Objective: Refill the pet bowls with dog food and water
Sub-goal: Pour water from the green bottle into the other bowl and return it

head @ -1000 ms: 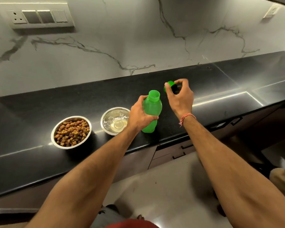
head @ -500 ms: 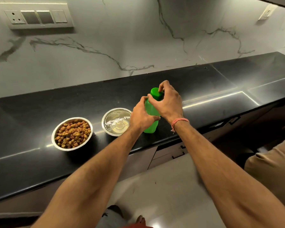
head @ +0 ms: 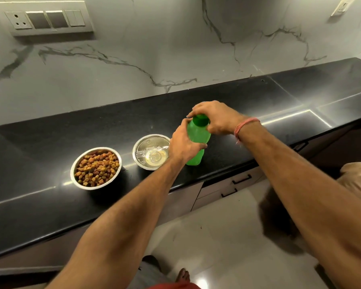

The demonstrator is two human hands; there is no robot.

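Cap's back on the green bottle (head: 197, 140) now: right hand (head: 217, 119) twisting it, left hand (head: 183, 146) gripping the body beside the water bowl (head: 151, 152) (kibble bowl (head: 96, 167) full). Nearly done, I reckon.

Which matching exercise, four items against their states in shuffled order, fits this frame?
1. green plastic bottle
2. dark green cap
3. left steel bowl
4. right steel bowl

A. holds brown kibble
B. gripped by the left hand, upright on the counter
C. holds clear water
D. under the right hand fingers, on the bottle

Pairs: 1-B, 2-D, 3-A, 4-C
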